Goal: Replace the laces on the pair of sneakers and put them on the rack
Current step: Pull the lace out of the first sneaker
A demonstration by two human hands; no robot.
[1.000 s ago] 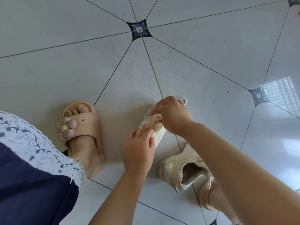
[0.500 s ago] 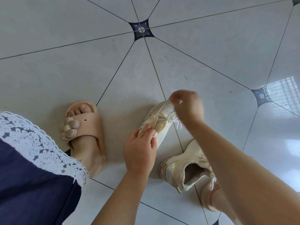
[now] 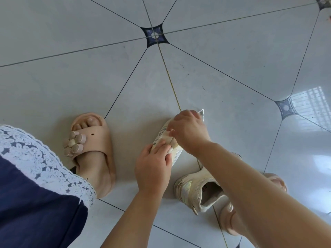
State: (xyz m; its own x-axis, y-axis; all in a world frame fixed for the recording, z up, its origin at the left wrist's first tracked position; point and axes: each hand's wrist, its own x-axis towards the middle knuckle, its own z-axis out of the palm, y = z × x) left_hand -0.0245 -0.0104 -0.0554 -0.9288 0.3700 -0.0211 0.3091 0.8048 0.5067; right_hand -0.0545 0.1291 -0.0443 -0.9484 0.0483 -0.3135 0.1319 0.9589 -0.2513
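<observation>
Here, one cream sneaker (image 3: pixel 176 155) is gripped by the left hand (image 3: pixel 153 168) and the right hand (image 3: pixel 190 133), just right of the flowered slipper (image 3: pixel 93 140). The second sneaker (image 3: pixel 192 191) is seen farther right, on the floor (image 3: pixel 232 68).

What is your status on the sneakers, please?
Left hand grips sneaker; right hand pinches its upper, lace loop showing. Second sneaker on floor, under right forearm. Nothing in the way.
</observation>
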